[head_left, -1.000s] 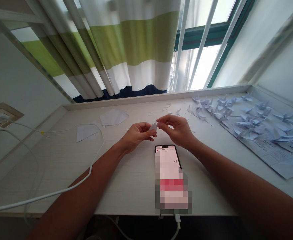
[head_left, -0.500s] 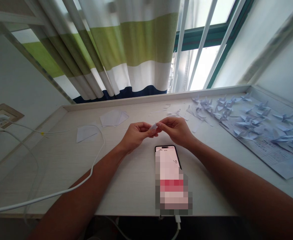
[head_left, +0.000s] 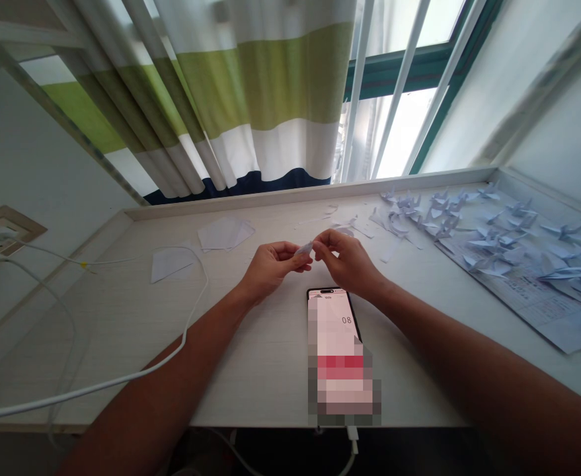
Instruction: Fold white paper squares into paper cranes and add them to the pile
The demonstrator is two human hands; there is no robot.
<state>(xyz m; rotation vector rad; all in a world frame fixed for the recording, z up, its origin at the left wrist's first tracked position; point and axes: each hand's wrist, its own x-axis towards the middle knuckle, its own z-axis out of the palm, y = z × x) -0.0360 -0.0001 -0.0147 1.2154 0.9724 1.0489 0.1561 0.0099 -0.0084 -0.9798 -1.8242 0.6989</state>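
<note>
A small folded piece of white paper (head_left: 305, 249) is pinched between my two hands above the middle of the desk. My left hand (head_left: 273, 268) grips it from the left, thumb on top and fingers curled beneath. The fingertips of my right hand (head_left: 342, 254) are closed at its upper right end. Part of the paper is hidden behind my fingers. Just below my hands a phone (head_left: 337, 330) lies face up with its screen lit, partly blurred out.
Several folded paper cranes (head_left: 491, 238) cover a printed sheet (head_left: 542, 317) at the right. Paper scraps (head_left: 392, 228) lie at the back. Flat paper sheets (head_left: 225, 233) rest at the back left. A white cable (head_left: 186, 324) crosses over my left forearm; another cable (head_left: 353, 439) hangs from the phone.
My right hand's fingers have shifted slightly at the paper's tip. The left hand keeps its hold, and the rest of the desk looks the same.
</note>
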